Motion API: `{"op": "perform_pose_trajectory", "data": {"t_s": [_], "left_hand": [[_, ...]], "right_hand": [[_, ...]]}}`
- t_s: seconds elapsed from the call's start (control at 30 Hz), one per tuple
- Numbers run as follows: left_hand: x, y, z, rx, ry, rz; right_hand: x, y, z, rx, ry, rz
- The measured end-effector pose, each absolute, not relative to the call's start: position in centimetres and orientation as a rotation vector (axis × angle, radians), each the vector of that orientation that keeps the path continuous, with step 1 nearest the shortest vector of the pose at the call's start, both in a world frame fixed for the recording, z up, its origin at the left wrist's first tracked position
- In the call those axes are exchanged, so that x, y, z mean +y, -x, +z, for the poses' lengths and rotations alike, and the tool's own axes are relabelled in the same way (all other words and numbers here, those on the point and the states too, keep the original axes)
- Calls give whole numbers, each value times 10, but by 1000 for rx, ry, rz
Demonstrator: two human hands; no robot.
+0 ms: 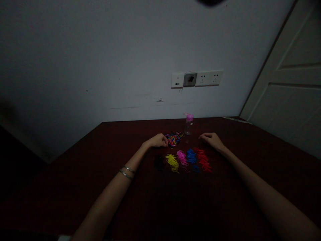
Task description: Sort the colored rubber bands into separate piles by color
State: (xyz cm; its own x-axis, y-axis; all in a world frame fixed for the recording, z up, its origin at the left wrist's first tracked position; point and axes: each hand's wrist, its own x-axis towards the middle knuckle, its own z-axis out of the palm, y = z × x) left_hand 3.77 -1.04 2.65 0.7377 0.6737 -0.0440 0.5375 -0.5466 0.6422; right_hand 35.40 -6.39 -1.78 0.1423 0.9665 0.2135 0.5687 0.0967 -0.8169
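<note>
At the left edge of a mixed pile of coloured rubber bands [173,140], my left hand [159,140] rests with its fingers curled down; what they may hold is hidden. My right hand [211,139] lies to the right of that pile, above the red rubber bands [203,160]. Its fingers are bent and pressed together, and nothing can be made out between them. Sorted by colour, more bands lie nearer me: black ones [159,162], yellow ones [172,161], pink ones [182,157] and blue ones [191,156].
A clear bottle with a pink lid [190,117] stands behind the piles, between my hands. The dark red table [140,207] meets a pale wall with a row of sockets [208,78]. A panelled door [288,87] is at the right. The light is dim.
</note>
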Motion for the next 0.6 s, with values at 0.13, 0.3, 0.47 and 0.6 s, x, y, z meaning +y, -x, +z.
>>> {"op": "perform_pose_trajectory", "data": {"t_s": [0.13,0.3,0.47,0.6], "left_hand": [[-8,-38,24,930,-2310,275],[-6,-36,24,919,-2312,254],[-15,-35,46,830,-2247,191],[-28,-41,63,707,-2195,76]], "right_hand": [[-64,-353,-18,-1510,1569,618],[-65,-353,-17,-1506,1570,625],[-64,-353,-17,-1502,1553,620],[-64,-352,-18,-1492,1554,620]]}}
